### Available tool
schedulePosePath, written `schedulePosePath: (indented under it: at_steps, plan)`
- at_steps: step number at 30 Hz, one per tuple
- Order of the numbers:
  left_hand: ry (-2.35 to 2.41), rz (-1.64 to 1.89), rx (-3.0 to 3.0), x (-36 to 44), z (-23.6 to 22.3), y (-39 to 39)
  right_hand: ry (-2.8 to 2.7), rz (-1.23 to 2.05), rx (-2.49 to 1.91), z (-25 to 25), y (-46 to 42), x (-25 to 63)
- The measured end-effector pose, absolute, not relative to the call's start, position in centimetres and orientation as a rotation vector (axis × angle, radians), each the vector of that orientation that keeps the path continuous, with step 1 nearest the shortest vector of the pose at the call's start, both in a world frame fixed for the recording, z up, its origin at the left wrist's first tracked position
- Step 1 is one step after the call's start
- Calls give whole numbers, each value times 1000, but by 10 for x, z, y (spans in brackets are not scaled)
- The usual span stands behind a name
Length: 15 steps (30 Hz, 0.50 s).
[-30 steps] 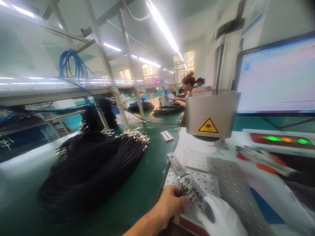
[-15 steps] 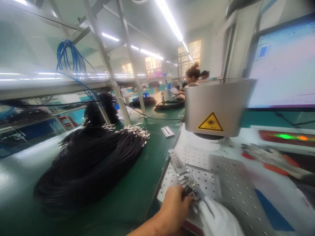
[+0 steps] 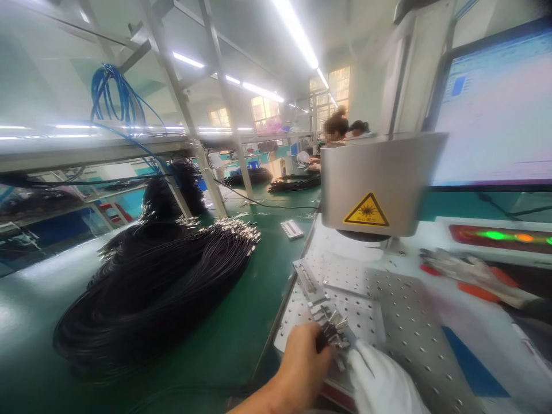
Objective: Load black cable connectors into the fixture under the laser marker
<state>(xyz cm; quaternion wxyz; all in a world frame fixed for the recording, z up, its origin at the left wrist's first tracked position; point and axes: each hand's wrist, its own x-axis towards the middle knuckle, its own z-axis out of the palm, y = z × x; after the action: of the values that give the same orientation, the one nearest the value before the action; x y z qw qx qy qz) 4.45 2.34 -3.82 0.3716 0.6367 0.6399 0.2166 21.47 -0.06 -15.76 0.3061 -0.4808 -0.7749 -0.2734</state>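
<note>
My left hand (image 3: 304, 353), bare, is closed around a bunch of black cables with metal connector ends (image 3: 335, 326). The connectors fan out past the thumb and fingers, over a slotted metal fixture (image 3: 317, 307). To the right, my right hand (image 3: 383, 376) wears a white glove. Its fingers are together at the fixture's near end, right beside the connectors; whatever is between the fingertips is hidden. Beneath both hands lies a perforated metal plate (image 3: 357, 307).
A grey machine head (image 3: 379, 178) with a yellow laser warning label overhangs the plate. Large coils of black cable (image 3: 150, 293) lie on the green table at left. Grey-and-red gloves (image 3: 474, 276) and a monitor (image 3: 495, 115) are on the right. People sit farther back.
The view has shifted slightly, so the surroundings sit a little left and higher. Both hands stay at the fixture, and the left still grips the cables.
</note>
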Motion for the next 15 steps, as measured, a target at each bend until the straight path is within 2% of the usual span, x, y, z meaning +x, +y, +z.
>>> schedulePosePath:
  at_steps: [15]
  plan:
    - [1567, 551, 1614, 45, -37, 27, -2192, -764, -1242, -148, 5, 218]
